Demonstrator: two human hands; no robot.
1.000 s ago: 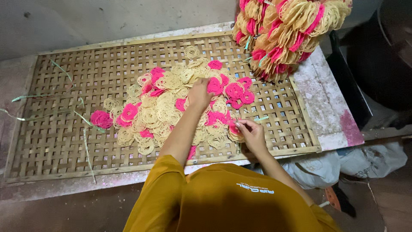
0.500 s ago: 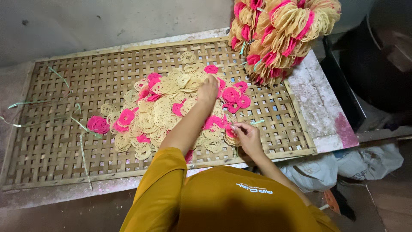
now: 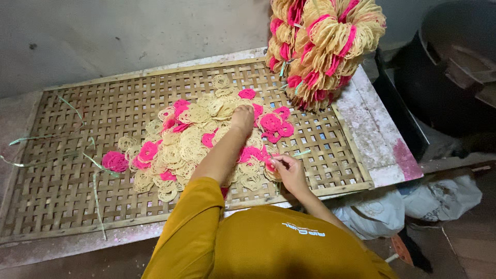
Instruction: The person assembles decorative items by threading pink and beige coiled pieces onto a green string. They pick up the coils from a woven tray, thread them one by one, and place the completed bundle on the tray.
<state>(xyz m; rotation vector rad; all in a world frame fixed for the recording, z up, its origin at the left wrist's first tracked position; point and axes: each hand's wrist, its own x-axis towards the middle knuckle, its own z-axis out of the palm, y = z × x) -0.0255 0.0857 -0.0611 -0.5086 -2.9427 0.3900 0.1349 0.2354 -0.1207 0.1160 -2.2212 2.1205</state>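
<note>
Head view: left hand (image 3: pixel 242 117) presses flat, fingers loose, on the pile of cream and pink lacy round noodle crackers (image 3: pixel 196 144) on the woven bamboo tray (image 3: pixel 57 191). Right hand (image 3: pixel 287 169) pinches a cracker edge (thin, light, brittle; likely best lifted by rims).

- Woven bamboo tray (image 3: pixel 62 196): lattice of flat strips in a wooden frame, lying before me on a pale, pink-stained surface (image 3: pixel 372 124);
- Loose coils (image 3: pixel 191 147): cream and pink noodle-like rounds, heaped at the tray's centre under my hands;
- Single pink coil (image 3: pixel 114 161): apart, left of the heap;
- Green strips (image 3: pixel 95 188): thin, scattered over the tray's left part;
- Tied bundle (image 3: pixel 323 46): cream and pink coils, on the far right corner.
</note>
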